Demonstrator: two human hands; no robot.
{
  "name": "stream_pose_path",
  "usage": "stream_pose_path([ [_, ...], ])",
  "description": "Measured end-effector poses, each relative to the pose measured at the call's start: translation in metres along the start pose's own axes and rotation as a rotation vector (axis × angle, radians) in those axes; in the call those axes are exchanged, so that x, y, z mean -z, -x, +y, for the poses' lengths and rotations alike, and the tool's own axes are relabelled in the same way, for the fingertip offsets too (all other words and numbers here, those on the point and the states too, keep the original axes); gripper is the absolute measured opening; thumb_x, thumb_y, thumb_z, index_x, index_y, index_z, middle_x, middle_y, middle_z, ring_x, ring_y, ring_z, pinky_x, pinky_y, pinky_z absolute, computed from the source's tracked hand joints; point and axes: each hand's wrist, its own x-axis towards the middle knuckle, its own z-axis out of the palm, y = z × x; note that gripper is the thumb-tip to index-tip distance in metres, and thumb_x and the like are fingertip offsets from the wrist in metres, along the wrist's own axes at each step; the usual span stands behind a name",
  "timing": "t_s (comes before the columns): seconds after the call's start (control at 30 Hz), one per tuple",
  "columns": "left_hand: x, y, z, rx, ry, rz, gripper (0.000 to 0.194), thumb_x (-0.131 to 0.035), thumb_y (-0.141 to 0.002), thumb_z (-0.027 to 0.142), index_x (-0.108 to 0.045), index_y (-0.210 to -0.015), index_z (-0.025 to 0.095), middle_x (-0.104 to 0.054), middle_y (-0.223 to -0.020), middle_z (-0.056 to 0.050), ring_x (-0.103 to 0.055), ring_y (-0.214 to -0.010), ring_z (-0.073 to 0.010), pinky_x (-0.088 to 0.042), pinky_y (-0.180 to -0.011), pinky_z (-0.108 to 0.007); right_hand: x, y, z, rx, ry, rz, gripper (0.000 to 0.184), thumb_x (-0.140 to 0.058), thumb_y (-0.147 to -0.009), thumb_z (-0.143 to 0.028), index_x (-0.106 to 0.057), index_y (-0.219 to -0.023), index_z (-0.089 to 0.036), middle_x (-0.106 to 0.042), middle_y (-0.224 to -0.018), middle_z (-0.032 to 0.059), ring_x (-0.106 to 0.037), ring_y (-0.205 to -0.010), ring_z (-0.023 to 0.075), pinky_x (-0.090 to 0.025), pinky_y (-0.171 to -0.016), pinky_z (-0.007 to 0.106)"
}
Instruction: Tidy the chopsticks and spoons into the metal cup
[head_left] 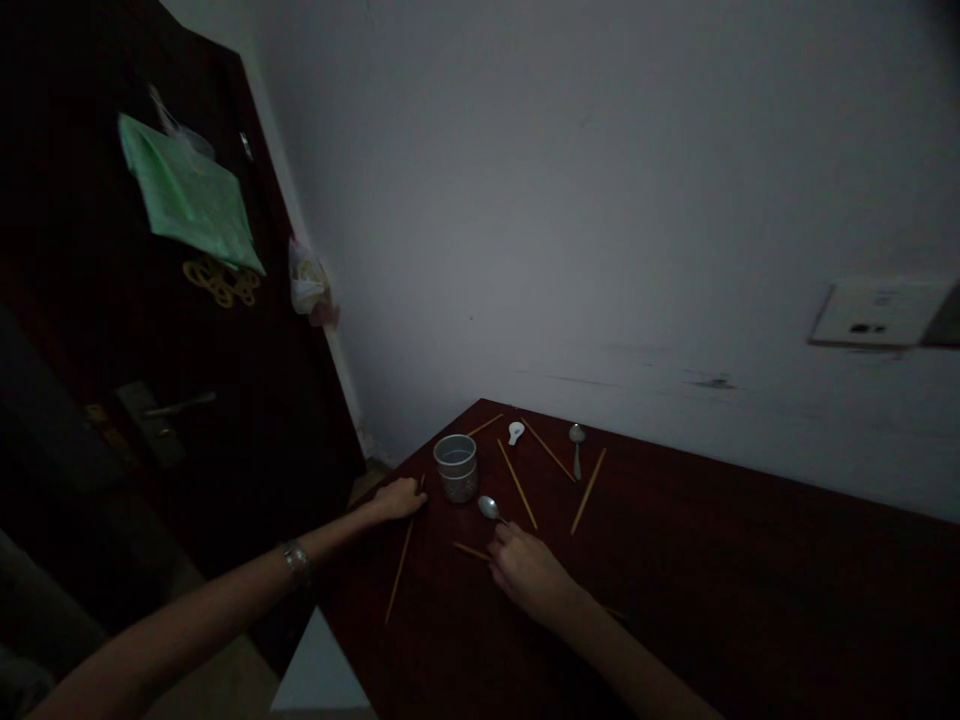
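Observation:
My left hand [400,498] is at the table's left edge, its fingers closed on a wooden chopstick [400,575] near its upper end. Just right of that hand stands a grey cylindrical holder [459,484], upright, with nothing sticking out of its mouth. My right hand [529,572] pinches the handle of a metal spoon [488,507], whose bowl points toward the holder. Beneath the right hand and wrist passes another chopstick [470,550], partly hidden. Beyond the holder are a white short-handled spoon [516,432] and a second metal spoon [577,452].
Several more chopsticks, such as this chopstick [517,485], lie scattered on the dark red table [720,560]. A pale wall [562,200] borders the table's far side. To the left is a dark door [247,400] with a green cloth [191,190] hanging on it.

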Motion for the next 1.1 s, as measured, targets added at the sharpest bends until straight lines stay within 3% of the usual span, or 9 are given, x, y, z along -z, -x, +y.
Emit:
stream_pose_path([
  [0.2, -0.006, -0.001, -0.007, -0.054, 0.076, 0.026, 0.027, -0.045, -0.075, 0.033, -0.061, -0.077, 0.012, -0.065, -0.088, -0.012, -0.062, -0.080, -0.0221, -0.044, -0.063, -0.025, 0.012, -0.001, -0.013, -0.016, 0.028, -0.061, 0.027, -0.037, -0.082, -0.009, -0.063, -0.087, -0.011, -0.060, -0.095, 0.0132, -0.056, -0.090, 0.0224, -0.044, -0.075, 0.031],
  [0.33, 0.011, 0.001, -0.019, -0.059, 0.162, 0.074, 0.025, -0.040, -0.077, 0.027, -0.055, -0.065, 0.013, -0.062, -0.070, -0.007, -0.060, -0.066, -0.0167, -0.038, -0.051, -0.021, 0.023, 0.007, -0.017, -0.038, -0.009, -0.028, 0.024, -0.039, -0.081, -0.011, -0.062, -0.088, -0.013, -0.059, -0.096, 0.0123, -0.056, -0.090, 0.0208, -0.044, -0.075, 0.028],
  [0.4, 0.034, 0.001, -0.026, -0.061, 0.203, 0.120, 0.026, -0.037, -0.078, 0.026, -0.051, -0.060, 0.014, -0.058, -0.063, -0.004, -0.057, -0.060, -0.0150, -0.036, -0.048, -0.020, 0.031, 0.013, -0.014, -0.040, -0.053, 0.026, 0.022, -0.040, -0.081, -0.013, -0.062, -0.088, -0.014, -0.059, -0.096, 0.0107, -0.057, -0.086, 0.0184, -0.044, -0.073, 0.026],
  [0.5, 0.086, 0.005, -0.031, -0.073, 0.303, 0.224, 0.024, -0.034, -0.079, 0.025, -0.045, -0.059, 0.016, -0.048, -0.049, 0.001, -0.049, -0.044, -0.0111, -0.032, -0.042, -0.020, 0.050, 0.026, -0.003, -0.060, -0.212, 0.155, 0.021, -0.042, -0.081, -0.016, -0.063, -0.086, -0.016, -0.059, -0.091, 0.0074, -0.057, -0.076, 0.0139, -0.044, -0.067, 0.024],
  [0.6, 0.140, 0.015, -0.016, -0.150, 0.634, 0.378, 0.022, -0.038, -0.078, 0.026, -0.041, -0.057, 0.018, -0.038, -0.041, 0.005, -0.038, -0.033, -0.0079, -0.028, -0.036, -0.019, 0.075, 0.042, 0.012, -0.138, -0.457, 0.364, 0.019, -0.047, -0.077, -0.018, -0.065, -0.083, -0.016, -0.060, -0.078, 0.0046, -0.056, -0.066, 0.0120, -0.044, -0.060, 0.023],
  [0.7, 0.179, 0.037, 0.026, -0.340, 0.885, 0.406, 0.023, -0.041, -0.077, 0.026, -0.038, -0.055, 0.019, -0.036, -0.042, 0.006, -0.037, -0.031, -0.0062, -0.028, -0.034, -0.018, 0.103, 0.063, 0.028, -0.279, -0.750, 0.566, 0.019, -0.056, -0.073, -0.028, -0.066, -0.080, -0.014, -0.062, -0.070, 0.0044, -0.057, -0.063, 0.0136, -0.046, -0.059, 0.026],
  [0.8, 0.193, 0.067, 0.091, -0.563, 1.013, 0.344, 0.025, -0.043, -0.078, 0.029, -0.038, -0.055, 0.019, -0.036, -0.043, 0.006, -0.038, -0.033, -0.0061, -0.029, -0.035, -0.019, 0.128, 0.088, 0.040, -0.395, -0.997, 0.689, 0.027, -0.063, -0.066, -0.036, -0.065, -0.080, -0.013, -0.065, -0.072, 0.0051, -0.059, -0.063, 0.0148, -0.049, -0.058, 0.027],
  [0.93, 0.180, 0.108, 0.183, -0.819, 1.067, 0.188, 0.022, -0.045, -0.078, 0.029, -0.040, -0.059, 0.018, -0.038, -0.045, 0.006, -0.038, -0.035, -0.0053, -0.029, -0.036, -0.017, 0.151, 0.122, 0.046, -0.520, -1.080, 0.799, 0.032, -0.069, -0.059, -0.038, -0.066, -0.078, -0.014, -0.065, -0.067, 0.0039, -0.057, -0.052, 0.0120, -0.048, -0.051, 0.026],
  [1.1, 0.139, 0.140, 0.273, -1.039, 1.079, -0.042, 0.024, -0.044, -0.080, 0.036, -0.043, -0.065, 0.018, -0.040, -0.046, 0.007, -0.038, -0.037, -0.0055, -0.029, -0.037, -0.017, 0.163, 0.158, 0.052, -0.590, -1.119, 0.915, 0.031, -0.072, -0.057, -0.036, -0.066, -0.078, -0.014, -0.066, -0.069, 0.0037, -0.057, -0.053, 0.0115, -0.050, -0.052, 0.025],
])
